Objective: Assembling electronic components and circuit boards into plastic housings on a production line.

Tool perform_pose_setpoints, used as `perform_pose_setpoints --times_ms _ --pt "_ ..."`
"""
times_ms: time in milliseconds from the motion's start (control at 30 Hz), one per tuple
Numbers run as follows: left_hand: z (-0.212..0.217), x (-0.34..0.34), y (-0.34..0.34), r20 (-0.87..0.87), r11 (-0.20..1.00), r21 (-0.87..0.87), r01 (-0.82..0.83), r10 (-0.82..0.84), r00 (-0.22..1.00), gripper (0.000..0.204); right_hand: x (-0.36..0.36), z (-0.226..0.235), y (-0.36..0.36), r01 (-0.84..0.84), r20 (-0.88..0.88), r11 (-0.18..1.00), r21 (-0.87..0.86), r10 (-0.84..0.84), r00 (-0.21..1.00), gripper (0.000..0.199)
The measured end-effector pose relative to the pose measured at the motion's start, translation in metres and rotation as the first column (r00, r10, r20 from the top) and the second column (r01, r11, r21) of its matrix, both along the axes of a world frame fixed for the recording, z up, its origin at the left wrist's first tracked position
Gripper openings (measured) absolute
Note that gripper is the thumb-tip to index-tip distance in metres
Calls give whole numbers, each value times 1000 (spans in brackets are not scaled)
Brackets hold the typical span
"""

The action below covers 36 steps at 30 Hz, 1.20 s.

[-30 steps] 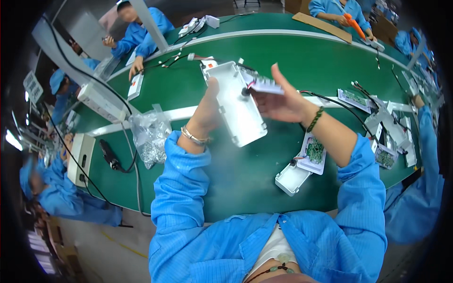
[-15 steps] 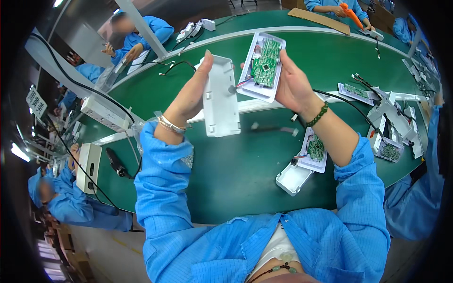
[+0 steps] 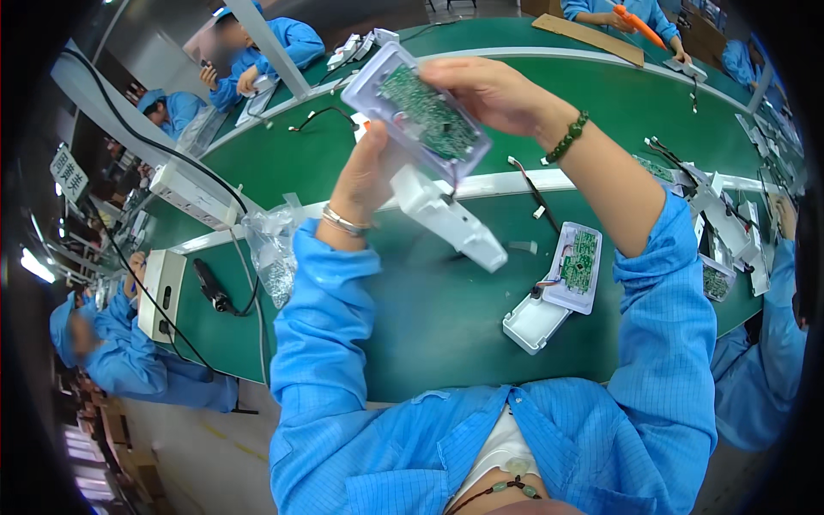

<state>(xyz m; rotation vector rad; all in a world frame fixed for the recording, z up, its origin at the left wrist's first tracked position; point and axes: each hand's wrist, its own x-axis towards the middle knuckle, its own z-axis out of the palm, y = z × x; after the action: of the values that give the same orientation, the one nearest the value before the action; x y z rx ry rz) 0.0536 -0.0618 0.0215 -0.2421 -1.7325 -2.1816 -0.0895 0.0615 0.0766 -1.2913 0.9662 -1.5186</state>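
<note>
My right hand (image 3: pixel 502 93) grips the edge of a pale plastic housing with a green circuit board (image 3: pixel 427 112) in it, board side showing and somewhat blurred. My left hand (image 3: pixel 365 167) is closed round a white casing half (image 3: pixel 455 225), which slants down to the right beneath the housing. The two pieces overlap in the view; whether they touch I cannot tell. A thin wire runs between them. On the green bench below lies a second pale housing with a circuit board (image 3: pixel 578 259), wired to its own white cover (image 3: pixel 536 326).
A clear bag of small parts (image 3: pixel 276 262) and a black plug (image 3: pixel 211 287) lie left, near a white power strip (image 3: pixel 193 199). A black cable with white connectors (image 3: pixel 532 184) crosses the bench's pale rail. More opened casings (image 3: pixel 721 219) are piled at right. Co-workers sit around.
The board housing has moved left and tilted, and now sits in front of the casing half. The casing half has swung from upright to slanting. My right hand has shifted to the housing's upper edge.
</note>
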Motion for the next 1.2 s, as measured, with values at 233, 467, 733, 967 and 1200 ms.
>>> perform_pose_setpoints --times_ms 233,467,733,967,1200 --pt "-1 -15 20 -205 931 357 71 4 979 73 -2 14 -23 45 10 997 60 -46 999 33" --pt "5 -21 36 -265 856 512 75 74 961 79 -3 15 -25 53 -204 996 71 -38 978 26" --pt "5 -19 28 -146 947 292 -136 185 972 78 -15 17 -16 244 -439 967 78 -186 879 30" --pt "3 -31 9 -92 825 109 -555 564 820 77 -20 -25 70 506 -672 853 -125 -448 589 32" --pt "6 -64 13 66 641 554 -531 603 795 62 53 -71 73 383 -691 655 -651 -721 59 81"
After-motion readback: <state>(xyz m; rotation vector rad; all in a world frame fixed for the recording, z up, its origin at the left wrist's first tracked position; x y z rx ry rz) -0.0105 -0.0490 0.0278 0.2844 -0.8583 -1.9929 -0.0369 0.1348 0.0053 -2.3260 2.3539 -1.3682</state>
